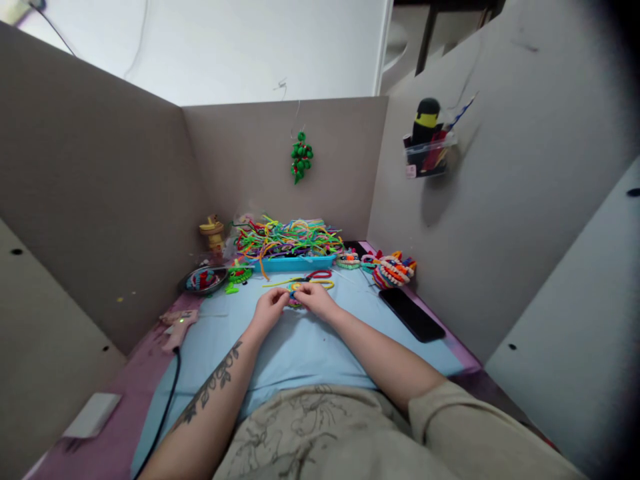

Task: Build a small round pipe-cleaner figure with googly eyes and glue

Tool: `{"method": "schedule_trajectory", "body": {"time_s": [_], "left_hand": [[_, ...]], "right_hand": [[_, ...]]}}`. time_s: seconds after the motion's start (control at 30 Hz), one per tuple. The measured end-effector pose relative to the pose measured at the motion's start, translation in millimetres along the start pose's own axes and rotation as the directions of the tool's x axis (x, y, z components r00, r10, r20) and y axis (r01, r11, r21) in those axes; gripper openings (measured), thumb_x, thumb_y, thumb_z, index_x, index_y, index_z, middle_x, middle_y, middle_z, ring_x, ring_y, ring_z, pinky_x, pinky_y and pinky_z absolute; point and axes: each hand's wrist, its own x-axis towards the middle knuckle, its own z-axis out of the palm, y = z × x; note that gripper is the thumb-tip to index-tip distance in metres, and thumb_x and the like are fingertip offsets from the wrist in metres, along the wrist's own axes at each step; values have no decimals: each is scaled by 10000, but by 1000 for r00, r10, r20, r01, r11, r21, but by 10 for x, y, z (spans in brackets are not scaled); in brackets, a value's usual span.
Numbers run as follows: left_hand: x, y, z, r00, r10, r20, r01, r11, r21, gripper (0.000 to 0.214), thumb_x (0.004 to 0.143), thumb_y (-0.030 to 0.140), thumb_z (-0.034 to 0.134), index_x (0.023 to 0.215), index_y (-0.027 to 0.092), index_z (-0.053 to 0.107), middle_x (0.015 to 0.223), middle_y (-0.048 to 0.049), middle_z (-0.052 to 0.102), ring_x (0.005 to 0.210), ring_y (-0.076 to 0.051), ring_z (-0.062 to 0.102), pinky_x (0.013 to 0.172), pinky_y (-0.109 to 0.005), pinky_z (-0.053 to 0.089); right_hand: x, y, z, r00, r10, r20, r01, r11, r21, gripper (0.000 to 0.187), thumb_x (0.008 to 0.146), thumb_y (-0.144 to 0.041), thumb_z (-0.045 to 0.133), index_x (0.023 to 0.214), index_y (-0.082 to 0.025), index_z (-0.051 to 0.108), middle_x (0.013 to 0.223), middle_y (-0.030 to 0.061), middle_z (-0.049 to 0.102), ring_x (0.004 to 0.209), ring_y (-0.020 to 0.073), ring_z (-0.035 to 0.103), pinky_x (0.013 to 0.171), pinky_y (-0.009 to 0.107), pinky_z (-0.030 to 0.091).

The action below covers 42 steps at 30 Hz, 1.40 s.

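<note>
**Two-handed pinch over a crowded mat (300,353)**

Left hand (270,308) and right hand (316,300) meet at the middle of the blue mat. Both have their fingertips closed down on a small twist of coloured pipe cleaners (295,294), which sits low between them, at or just above the mat (which fingers do the pinching is too small to tell).

Trouble spots, as I read them:

- **12 o'clock:** a blue tray (295,265) is heaped with loose stems, and a red loop (319,274) lies just beyond the fingertips. A stray end could snag the twist and pull it out of shape.
- **4 o'clock:** a black phone (411,313) lies near the right forearm. A wide elbow swing might nudge it toward the mat's edge.
- **9 o'clock:** a glue gun (177,327) rests on the purple strip, and its black cord (165,407) runs back alongside the left forearm. If that arm catches the cord, the gun could drag across the mat. Whether it is hot, I cannot tell.
- **10 o'clock:** a small bowl (203,280) sits clear of both hands and looks safe.
</note>
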Motion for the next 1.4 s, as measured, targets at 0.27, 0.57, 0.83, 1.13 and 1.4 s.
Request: {"method": "schedule_trajectory", "body": {"time_s": [0.27,0.57,0.83,1.13,1.4], "left_hand": [[7,-93,-52,919,395,16,-386,888,249,185,786,259,559,895,198,696,921,-76,683,865,-180,614,803,-323,484],[-9,-78,-35,920,393,-1,-369,864,342,156,769,276,593,867,211,694,852,-59,696,814,-177,623,744,-297,489],[-12,-76,-35,943,333,-21,-309,895,320,140,733,303,633,794,187,683,756,-42,672,711,-152,600,629,-242,468],[-32,-101,-27,905,425,33,-398,816,418,183,767,319,609,902,219,684,864,-51,697,807,-172,620,778,-309,483],[-64,-65,-2,891,454,-29,-384,784,488,185,801,275,557,923,231,690,917,-54,698,850,-185,630,800,-312,483]], "right_hand": [[28,88,-4,993,82,81,-101,958,270,187,680,-299,567,573,-160,503,404,-66,423,346,57,326,362,197,218],[13,69,11,994,81,73,-98,958,271,191,673,-299,583,564,-154,522,379,-65,411,341,54,314,358,196,212],[3,96,8,993,63,105,-87,965,248,196,673,-324,599,596,-152,542,403,-73,412,353,51,315,368,192,214],[1,67,22,991,113,72,-130,939,319,225,662,-334,612,566,-158,512,386,-73,389,354,49,292,368,202,184],[9,67,101,970,231,82,-241,839,487,280,600,-368,677,574,-163,488,406,-69,409,345,33,246,355,198,113]]}}
